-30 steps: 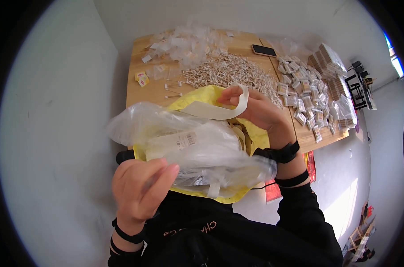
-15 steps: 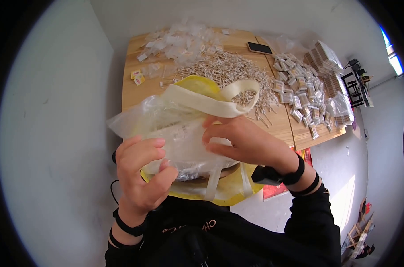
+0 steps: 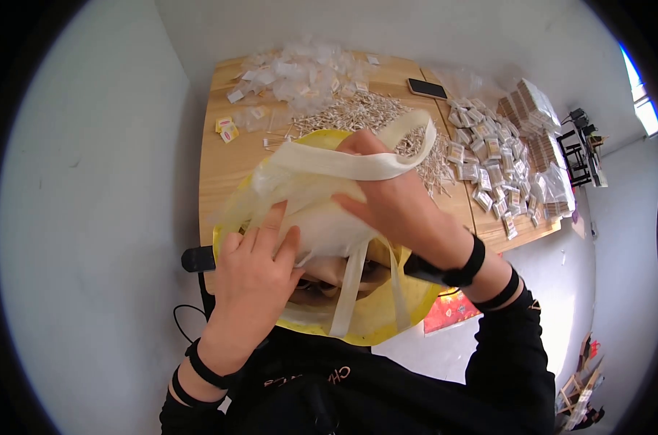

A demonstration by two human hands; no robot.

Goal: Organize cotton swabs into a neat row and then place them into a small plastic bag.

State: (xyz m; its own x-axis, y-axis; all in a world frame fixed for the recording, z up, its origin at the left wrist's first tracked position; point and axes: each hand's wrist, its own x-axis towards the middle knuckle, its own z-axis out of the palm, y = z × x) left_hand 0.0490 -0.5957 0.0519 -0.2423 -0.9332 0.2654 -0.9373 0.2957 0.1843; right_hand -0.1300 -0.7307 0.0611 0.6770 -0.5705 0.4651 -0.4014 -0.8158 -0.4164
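Observation:
A large yellow bag with cream strap handles gapes in front of me at the table's near edge. Whitish plastic spreads across its far side, and brown, folded-looking contents show in the mouth; their kind I cannot make out. My left hand lies over the plastic, fingers stretched and apart. My right hand reaches beneath one cream handle at the far rim. Its thumb stands well apart from the fingers, which the strap partly covers, and motion blurs it slightly.
Beyond the bag, a wooden table bears a heap of cotton swabs, clear plastic packets and a phone. Small filled packs and stacked cartons occupy the right side. A wall rises on the left.
My right hand has moved up and under the handle. My left hand has moved onto the plastic and flattened out. The plastic has shifted away, uncovering more of the brown contents.

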